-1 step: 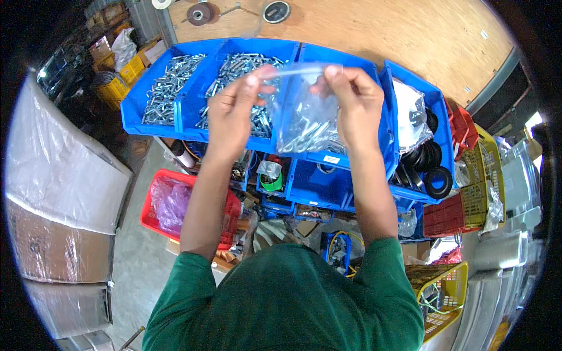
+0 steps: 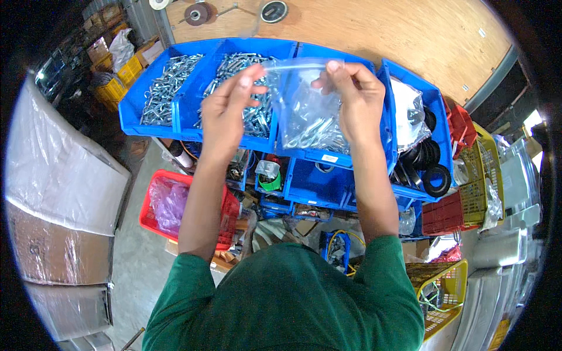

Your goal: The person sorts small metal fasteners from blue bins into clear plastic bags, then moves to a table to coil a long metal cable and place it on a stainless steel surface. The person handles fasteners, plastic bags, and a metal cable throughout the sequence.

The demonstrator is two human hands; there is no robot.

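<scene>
A clear zip bag (image 2: pixel 298 111) hangs over the blue bins, with several shiny metal pieces gathered at its bottom. My right hand (image 2: pixel 358 102) pinches the bag's top edge near its right corner between thumb and fingers. At the opposite end of that edge, my left hand (image 2: pixel 225 111) has its thumb and forefinger closed on the left corner; blur softens the fingertips. The bag's top edge is drawn nearly straight between both hands. Behind my left hand lies a blue bin (image 2: pixel 190 124) heaped with silvery metal hardware. The bag partly hides another bin of metal pieces.
Metal hooks (image 2: pixel 167 88) fill the far-left bin. Black rings (image 2: pixel 436 180) and a white plastic bag (image 2: pixel 408 111) lie in the right bin. A wooden board (image 2: pixel 374 29) stretches behind. Below left sits a red crate (image 2: pixel 153 217); a yellow basket (image 2: pixel 459 281) stands lower right.
My left hand has shifted slightly left, and the bag's lower part has swung a little right and up. Both hands keep to the bag's top edge.
</scene>
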